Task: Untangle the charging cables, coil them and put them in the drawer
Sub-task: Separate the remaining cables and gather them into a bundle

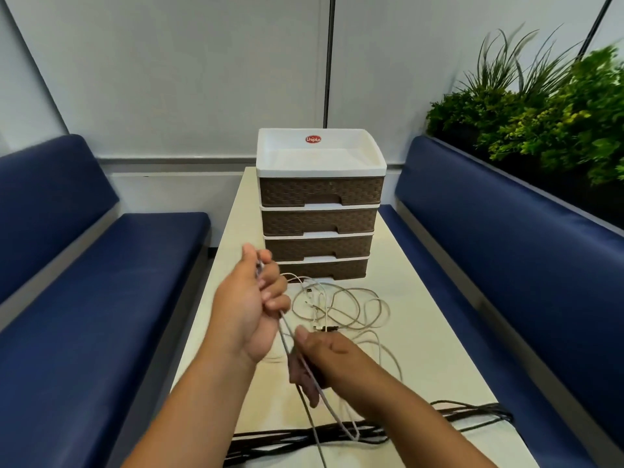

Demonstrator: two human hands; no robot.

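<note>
Both hands, the left hand [251,307] and the right hand [324,361], grip one white cable [287,342] stretched between them, in front of the drawer unit [319,211], the tangled cables [347,309] lying on the surface [422,298] beside it.

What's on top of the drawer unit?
The drawer unit has a white tray top bearing only a red Uniplus sticker. All four drawers are shut, so their contents are hidden.

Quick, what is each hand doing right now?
Left hand: fingers curled round the white cable, holding it up.
Right hand: gripping the same white cable lower down.
</note>
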